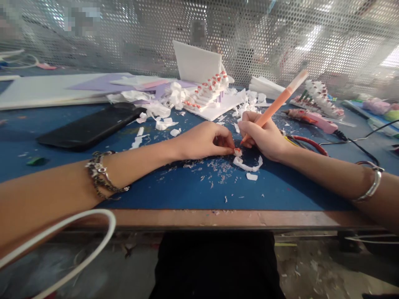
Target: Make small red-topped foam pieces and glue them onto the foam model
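My left hand (205,140) rests on the blue table (174,195), its fingers pinched on a small white foam piece (237,152) with red colour on it. My right hand (263,136) is wrapped round an orange marker pen (276,106), whose tip touches that small piece. A curved white foam strip (247,166) and a small white scrap (252,176) lie just in front of the hands. Fine white shavings cover the table around them.
A black phone (90,126) lies at the left. Behind the hands stands a white foam model (207,93) with red-tipped pieces, amid white scraps. A pink glue gun (311,119) and red-handled pliers (307,143) lie at the right. A perforated metal screen (124,37) closes the back.
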A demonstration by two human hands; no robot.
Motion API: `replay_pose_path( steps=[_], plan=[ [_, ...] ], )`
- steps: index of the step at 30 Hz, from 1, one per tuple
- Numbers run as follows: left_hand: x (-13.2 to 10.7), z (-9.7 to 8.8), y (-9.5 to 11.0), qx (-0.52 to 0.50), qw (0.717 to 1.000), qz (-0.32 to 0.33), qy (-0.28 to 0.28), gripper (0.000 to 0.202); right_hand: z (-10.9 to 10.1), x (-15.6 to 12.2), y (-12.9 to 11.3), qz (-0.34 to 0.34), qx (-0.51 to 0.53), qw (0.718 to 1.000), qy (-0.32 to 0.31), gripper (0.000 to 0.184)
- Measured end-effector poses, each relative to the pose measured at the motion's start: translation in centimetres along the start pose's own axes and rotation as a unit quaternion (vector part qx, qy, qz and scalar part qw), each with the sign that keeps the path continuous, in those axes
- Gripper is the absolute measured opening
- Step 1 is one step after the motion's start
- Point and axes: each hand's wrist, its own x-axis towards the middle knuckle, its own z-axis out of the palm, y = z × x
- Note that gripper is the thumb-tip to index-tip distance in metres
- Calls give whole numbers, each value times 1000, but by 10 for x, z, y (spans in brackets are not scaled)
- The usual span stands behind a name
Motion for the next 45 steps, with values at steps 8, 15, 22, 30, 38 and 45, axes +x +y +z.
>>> replay_pose_path(
  steps=[8, 15, 22, 30, 38, 45],
  plan=[
    [1, 0, 1, -11, 1000, -13, -6, 25, 3, -3, -7, -41, -144, 988, -40, 25],
    [1, -1, 3, -2, 1000, -22, -15, 26, 1, -2, -5, -48, -149, 987, -33, 24],
    [0, 0, 5, -3, 1000, -23, -11, 27, 1, -3, -7, -86, -183, 978, -43, 26],
    [1, 0, 4, 8, 999, -29, -12, 28, 3, -5, -9, -129, -228, 965, -22, 25],
    [1, 1, 2, -26, 999, -33, -9, 24, 2, -5, -8, -134, -208, 968, -39, 24],
    [1, 1, 4, -13, 999, -35, -5, 24, 1, -5, -12, -135, -212, 966, -68, 24]
  ],
)
